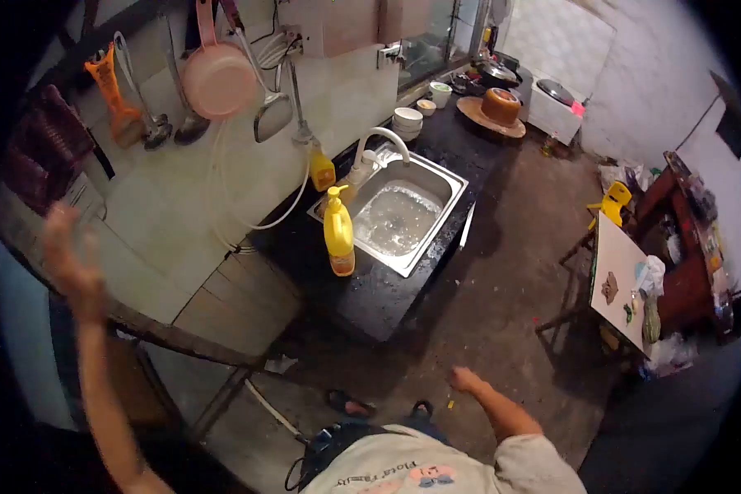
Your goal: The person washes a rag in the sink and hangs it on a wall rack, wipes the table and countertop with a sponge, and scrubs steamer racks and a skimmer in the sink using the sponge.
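My left hand is raised at the left, slightly blurred, with its fingers apart and nothing visible in them. Just above it, a dark purple checked cloth hangs against the wall; I cannot tell whether the fingertips touch it. Low over the floor, my right hand hangs with its fingers curled in, and no object shows in it. A yellow pump bottle stands on the black counter beside a steel sink holding cloudy, sudsy water. Behind the bottle is another yellow bottle.
A pink pan, an orange utensil and several ladles hang on the wall. White bowls and a brown pot sit farther along the counter. At the right stand a small table with vegetables and a yellow chair.
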`<state>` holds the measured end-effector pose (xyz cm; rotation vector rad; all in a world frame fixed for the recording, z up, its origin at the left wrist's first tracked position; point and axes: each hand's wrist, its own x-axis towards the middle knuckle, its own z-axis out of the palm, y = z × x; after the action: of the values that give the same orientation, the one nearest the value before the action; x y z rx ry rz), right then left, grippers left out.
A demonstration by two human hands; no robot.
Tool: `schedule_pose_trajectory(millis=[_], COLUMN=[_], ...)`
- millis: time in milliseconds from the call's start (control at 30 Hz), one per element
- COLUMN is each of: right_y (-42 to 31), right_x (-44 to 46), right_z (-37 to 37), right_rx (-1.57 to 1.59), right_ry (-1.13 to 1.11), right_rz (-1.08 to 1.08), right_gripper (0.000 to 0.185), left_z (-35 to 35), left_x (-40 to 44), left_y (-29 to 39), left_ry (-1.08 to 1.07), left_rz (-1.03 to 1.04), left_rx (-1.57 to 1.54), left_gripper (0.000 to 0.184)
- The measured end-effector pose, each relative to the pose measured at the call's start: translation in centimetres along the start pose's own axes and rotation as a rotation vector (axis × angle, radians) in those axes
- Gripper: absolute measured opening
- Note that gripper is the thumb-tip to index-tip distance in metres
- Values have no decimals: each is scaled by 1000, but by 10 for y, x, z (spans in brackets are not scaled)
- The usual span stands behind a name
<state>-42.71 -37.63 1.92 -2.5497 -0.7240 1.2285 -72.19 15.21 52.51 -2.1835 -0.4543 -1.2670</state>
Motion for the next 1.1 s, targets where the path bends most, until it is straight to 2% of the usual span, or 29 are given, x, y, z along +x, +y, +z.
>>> schedule_pose_trajectory(millis=[33, 67, 100, 133, 167, 200, 233, 333, 400, 433, 467, 500, 567, 633, 700, 800, 867, 900, 1000, 1100], right_y=[80, 165, 195, 226, 258, 283, 307, 385, 409, 423, 431, 396, 296, 265, 189, 129, 81, 63, 41, 3], right_x=[-6, -15, -50, -86, -108, -128, -144, -160, -139, -120, -98, -89, -84, -37, -28, -11, -21, -20, 21, 52], right_z=[39, 87, 95, 104, 115, 110, 105, 124, 137, 149, 162, 152, 100, 94, 59, 52, 12, -7, -36, -58], right_rx=[-93, -40, 11, 65, 206, 242, 277, 79, 146, 252, 353, 469, 91, 355, 352, 453, 393, 363, 161, 247], right_ry=[-109, 69, 93, 123, 150, 119, 87, -96, -36, 49, 132, 213, 349, 281, 383, 262, 176, 132, 86, 217], right_rz=[-51, 27, 176, 324, 474, 507, 541, 558, 524, 491, 427, 486, 223, 206, -125, -199, -136, -105, -131, -177], right_gripper=[45, 44, 43, 43, 44, 43, 42, 40, 37, 36, 35, 33, 30, 30, 29, 27, 28, 28, 28, 29], left_z=[8, 14, 25, 32, 46, 52, 61, 105, 146, 158, 187, 212, 243, 275, 307, 319, 329, 339, 380, 426], left_x=[-20, -37, -66, -85, -104, -116, -129, -150, -148, -136, -138, -138, -116, -103, -111, -111, -108, -109, -114, -112], left_y=[56, 103, 123, 154, 185, 218, 242, 311, 340, 352, 358, 364, 376, 383, 385, 377, 360, 347, 301, 272], left_ry=[-8, 13, -82, -187, -159, -240, -314, -446, -414, -469, -507, -524, -703, -899, -865, -841, -877, -810, -795, -766], left_rz=[-4, -41, -76, -191, -183, -361, -405, -564, -581, -710, -690, -680, -765, -831, -844, -876, -951, -978, -942, -872], left_rx=[10, -80, -164, -351, -312, -528, -589, -790, -793, -860, -810, -765, -610, -538, -476, -441, -486, -485, -538, -579], left_gripper=[33, 24, 20, 7, 4, 2, 6, 18, 20, 22, 27, 32, 47, 53, 49, 42, 37, 33, 31, 34])
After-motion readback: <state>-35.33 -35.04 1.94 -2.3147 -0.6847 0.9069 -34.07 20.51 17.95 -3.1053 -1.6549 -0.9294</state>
